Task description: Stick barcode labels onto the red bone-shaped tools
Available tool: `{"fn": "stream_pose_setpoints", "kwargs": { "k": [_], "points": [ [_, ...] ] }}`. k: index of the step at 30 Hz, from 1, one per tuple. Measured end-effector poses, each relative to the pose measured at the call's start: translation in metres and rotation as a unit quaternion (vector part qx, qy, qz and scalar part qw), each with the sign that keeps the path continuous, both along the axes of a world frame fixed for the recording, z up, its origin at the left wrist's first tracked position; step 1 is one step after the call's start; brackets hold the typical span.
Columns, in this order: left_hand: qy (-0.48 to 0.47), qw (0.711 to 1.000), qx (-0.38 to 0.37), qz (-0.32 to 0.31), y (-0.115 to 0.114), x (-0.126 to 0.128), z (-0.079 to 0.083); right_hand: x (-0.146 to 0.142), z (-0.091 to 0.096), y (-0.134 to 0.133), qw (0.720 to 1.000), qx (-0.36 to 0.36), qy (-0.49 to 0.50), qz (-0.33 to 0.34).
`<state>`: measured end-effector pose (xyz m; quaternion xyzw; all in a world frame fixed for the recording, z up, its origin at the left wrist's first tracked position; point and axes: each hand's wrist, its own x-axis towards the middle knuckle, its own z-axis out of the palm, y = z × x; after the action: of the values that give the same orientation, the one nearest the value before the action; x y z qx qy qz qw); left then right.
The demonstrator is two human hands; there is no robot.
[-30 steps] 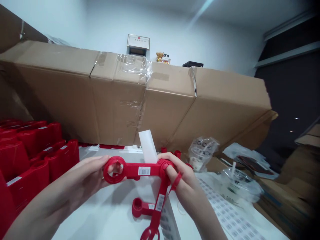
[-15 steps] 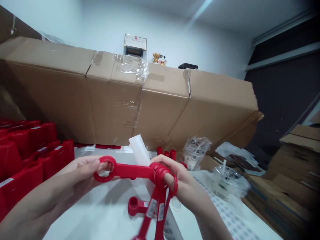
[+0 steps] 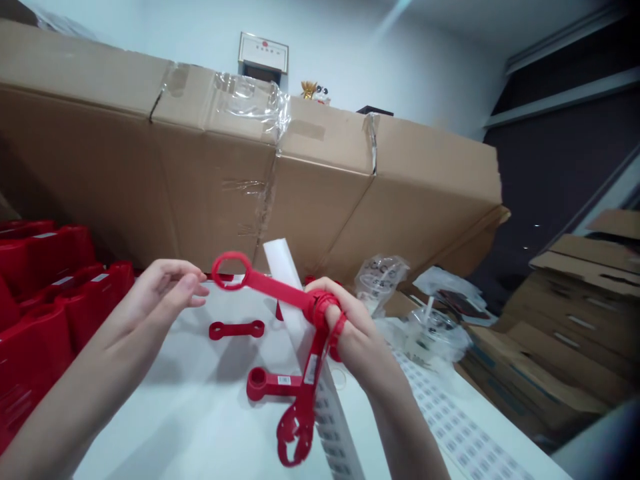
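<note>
Gripping ring-ended red plastic bars (image 3: pixel 300 333), right hand (image 3: pixel 350 330), smooth white table (image 3: pixel 200 400)

I am in a stockroom or packing room, not a home. Long taped cardboard boxes (image 3: pixel 210 167) wall off the far side of my white table (image 3: pixel 190 420). To my left, identical red plastic parts (image 3: pixel 45 267) stand stacked in rows, several with a white sticker. Sheets of printed barcode labels (image 3: pixel 450 427) lie on the table at my right, and a label strip (image 3: pixel 330 413) runs down its middle. The red bars (image 3: pixel 311 367) hanging from my right hand (image 3: pixel 350 333) carry a barcode sticker, as does a loose bar (image 3: pixel 273 385) on the table. More cartons (image 3: pixel 560 313) are piled at the right, near bagged drink cups (image 3: pixel 380 280).
</note>
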<state>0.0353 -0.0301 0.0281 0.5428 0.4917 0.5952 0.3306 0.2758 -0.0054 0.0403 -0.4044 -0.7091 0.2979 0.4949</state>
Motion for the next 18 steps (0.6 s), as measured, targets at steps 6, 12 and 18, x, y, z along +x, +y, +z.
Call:
{"fn": "stream_pose_setpoints", "kwargs": {
  "k": [6, 12, 18],
  "points": [
    [0.091, 0.953, -0.097, -0.271, -0.007, 0.018, -0.007, -0.009, -0.013, 0.011, 0.984, -0.016, 0.166, -0.064],
    [0.084, 0.924, -0.124, -0.351, -0.004, 0.046, -0.018, -0.011, -0.024, 0.018, 0.967, -0.001, 0.242, -0.084],
    [0.102, 0.93, -0.058, -0.349, 0.003, 0.044, -0.021, 0.009, -0.015, 0.022, 0.974, -0.006, 0.218, -0.066]
  ]
}}
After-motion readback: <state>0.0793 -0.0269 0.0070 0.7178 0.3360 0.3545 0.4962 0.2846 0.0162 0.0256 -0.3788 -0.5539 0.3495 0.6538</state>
